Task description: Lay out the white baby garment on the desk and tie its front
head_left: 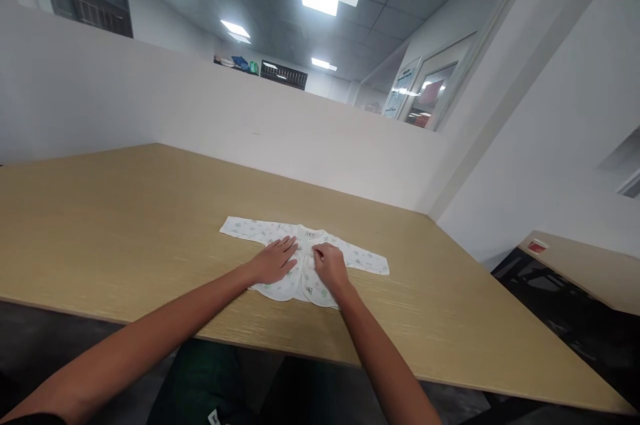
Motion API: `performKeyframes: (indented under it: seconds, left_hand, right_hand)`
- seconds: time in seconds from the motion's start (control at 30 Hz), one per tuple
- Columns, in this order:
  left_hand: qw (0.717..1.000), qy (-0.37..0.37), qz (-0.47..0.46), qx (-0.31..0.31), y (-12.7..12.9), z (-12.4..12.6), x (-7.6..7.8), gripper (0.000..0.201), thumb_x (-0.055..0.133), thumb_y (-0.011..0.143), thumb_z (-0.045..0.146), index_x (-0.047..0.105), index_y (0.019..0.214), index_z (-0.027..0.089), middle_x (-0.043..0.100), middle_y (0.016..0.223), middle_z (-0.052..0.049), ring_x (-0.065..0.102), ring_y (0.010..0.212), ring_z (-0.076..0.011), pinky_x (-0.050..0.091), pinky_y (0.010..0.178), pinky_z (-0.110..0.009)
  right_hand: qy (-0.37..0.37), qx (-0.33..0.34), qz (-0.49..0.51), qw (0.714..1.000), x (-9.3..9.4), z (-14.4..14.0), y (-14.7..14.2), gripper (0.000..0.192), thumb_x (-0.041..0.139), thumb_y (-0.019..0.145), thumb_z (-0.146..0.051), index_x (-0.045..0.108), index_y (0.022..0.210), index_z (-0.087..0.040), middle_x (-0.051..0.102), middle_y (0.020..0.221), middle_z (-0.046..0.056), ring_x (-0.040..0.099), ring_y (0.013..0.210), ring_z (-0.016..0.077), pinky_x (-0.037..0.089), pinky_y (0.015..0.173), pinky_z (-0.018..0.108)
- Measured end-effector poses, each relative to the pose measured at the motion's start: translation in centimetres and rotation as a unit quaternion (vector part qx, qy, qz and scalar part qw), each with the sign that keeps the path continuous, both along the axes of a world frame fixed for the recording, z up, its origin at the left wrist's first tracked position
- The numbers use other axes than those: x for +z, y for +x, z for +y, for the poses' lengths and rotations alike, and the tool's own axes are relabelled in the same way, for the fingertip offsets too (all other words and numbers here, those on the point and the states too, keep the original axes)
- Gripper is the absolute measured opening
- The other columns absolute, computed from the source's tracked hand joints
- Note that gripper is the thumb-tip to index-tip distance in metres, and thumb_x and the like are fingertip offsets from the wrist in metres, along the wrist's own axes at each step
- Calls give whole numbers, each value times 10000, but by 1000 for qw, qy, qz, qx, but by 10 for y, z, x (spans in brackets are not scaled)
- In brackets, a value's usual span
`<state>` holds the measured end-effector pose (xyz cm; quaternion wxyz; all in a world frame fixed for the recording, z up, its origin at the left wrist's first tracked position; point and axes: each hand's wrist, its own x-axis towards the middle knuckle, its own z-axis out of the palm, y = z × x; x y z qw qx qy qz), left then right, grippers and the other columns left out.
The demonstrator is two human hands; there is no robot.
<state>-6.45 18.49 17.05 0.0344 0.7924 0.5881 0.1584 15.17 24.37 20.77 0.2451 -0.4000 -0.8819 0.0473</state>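
A small white baby shirt [367, 259] with a scattered print lies spread on the table, front side up. Its sleeves stretch out to both sides, and the front is parted down the middle. My left hand [275, 259] rests flat on the left front panel, fingers extended. On the right front panel, close to the opening edge, my right hand [330, 263] is closed with its fingers pinched together at the cloth. The fingertips hide exactly how much fabric they hold.
The shirt is near the front edge of a wide wooden table [150, 211]. A low white partition [300, 138] runs along its back, meeting a wall at the right. Beyond the right side is another tabletop [585, 265] with a red and white label [537, 247].
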Motion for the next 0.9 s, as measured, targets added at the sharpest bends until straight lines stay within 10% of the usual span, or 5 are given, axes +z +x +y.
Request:
performKeyframes:
  seconds: [0.2, 0.5, 0.9]
  left_hand:
    - [1000, -2, 15, -10, -3, 2, -2, 623, 219, 1064, 479, 349, 1607, 202, 258, 1712, -78, 192, 1596, -258, 172, 1290, -438]
    - [1000, -1, 25, 2, -3, -4, -1, 713, 291, 1031, 614, 318, 1624, 220, 228, 1716, -107, 175, 1589, -364, 164, 1268, -555]
    - [1000, 24, -2, 3, 16, -5, 1, 674, 311, 1035, 567, 354, 1605, 211, 307, 1692, -99, 220, 1585, -313, 121, 1282, -547]
  right_hand:
    - [4, -7, 1, 1000, -2, 0, 1, 261, 511, 939, -143, 770, 920, -168, 750, 964, 109, 665, 937, 231, 472, 865, 313]
    - [-54, 44, -77, 995, -15, -16, 15, 617, 452, 1027, -404, 462, 1547, -71, 371, 1639, 214, 319, 1534, 355, 264, 1251, 504]
    - [-112, 15, -115, 987, -15, -4, 7, 751, 286, 1053, -506, 252, 1629, -26, 151, 1709, 186, 95, 1609, 323, 97, 1299, 498]
